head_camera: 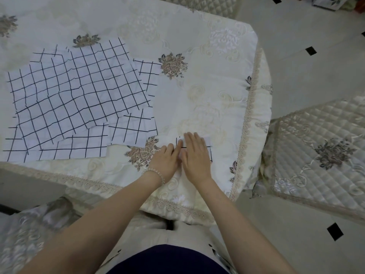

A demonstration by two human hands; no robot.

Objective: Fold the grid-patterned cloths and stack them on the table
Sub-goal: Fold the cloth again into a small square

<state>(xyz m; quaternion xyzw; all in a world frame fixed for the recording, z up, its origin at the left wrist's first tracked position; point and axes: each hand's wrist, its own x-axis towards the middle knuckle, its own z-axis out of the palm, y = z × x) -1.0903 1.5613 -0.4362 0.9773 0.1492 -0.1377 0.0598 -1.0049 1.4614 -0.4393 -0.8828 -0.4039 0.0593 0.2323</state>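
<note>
Pressing down now on a small folded cloth (207, 149) at the near right of the surface (217, 80), close to the lace edge. Right hand (196, 155) laid flat on top, fingers (190, 138) stretched out and together, palm down, gripping nothing. Left hand (167, 161) just beside it, touching at the fingertips, seemingly pinching or tucking the folded edge; hard to tell whether closed on fabric or merely pressing. Only a sliver of grid showing at the far and right sides of the folded piece, the rest covered by both hands.

Over to the left, a loose heap of unfolded cloths (75, 99) spread flat and overlapping, several layers judging by the offset corners, well apart from the folded one.

Looks like the smoothing stage of the first fold, with no stack built yet beyond this one piece. Next up, by the look of it: lifting both hands off, reaching left, peeling the top sheet from the heap without dragging the ones beneath, then folding to match and setting squarely on the pressed piece.
</note>
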